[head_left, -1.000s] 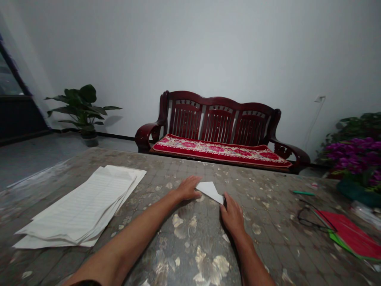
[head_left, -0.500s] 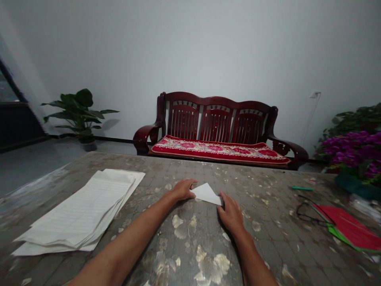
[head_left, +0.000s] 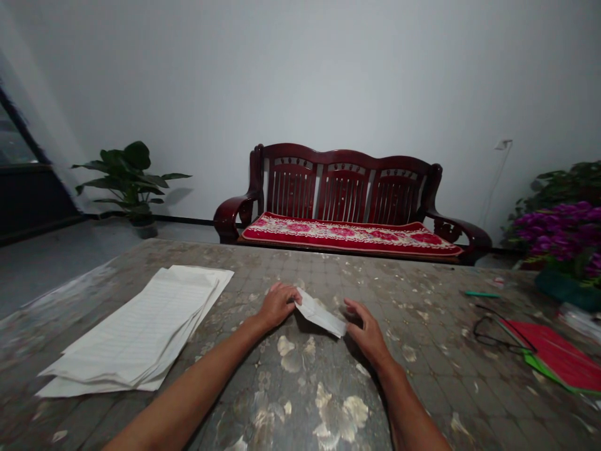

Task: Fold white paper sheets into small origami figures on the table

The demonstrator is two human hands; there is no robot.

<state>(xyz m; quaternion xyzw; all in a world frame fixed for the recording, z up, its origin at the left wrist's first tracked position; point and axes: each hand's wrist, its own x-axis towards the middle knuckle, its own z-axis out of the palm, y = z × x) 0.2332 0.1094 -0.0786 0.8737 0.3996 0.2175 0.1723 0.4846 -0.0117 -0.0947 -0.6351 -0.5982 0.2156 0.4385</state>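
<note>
A small folded white paper point(head_left: 320, 312) is lifted slightly off the patterned table point(head_left: 305, 388) between my two hands. My left hand point(head_left: 277, 305) pinches its left end with closed fingers. My right hand point(head_left: 366, 331) grips the right end, thumb up over the edge. The paper tilts, with its left end higher than its right.
A stack of lined white sheets point(head_left: 141, 332) lies on the table at the left. Glasses point(head_left: 493, 332), red and green paper sheets point(head_left: 558, 360) and a green pen point(head_left: 481, 294) lie at the right. A potted purple flower point(head_left: 568, 238) stands at the right edge. A wooden bench point(head_left: 347, 207) stands behind the table.
The folded paper lay flat on the table under both hands; now both hands have raised it off the surface and tilted it.
</note>
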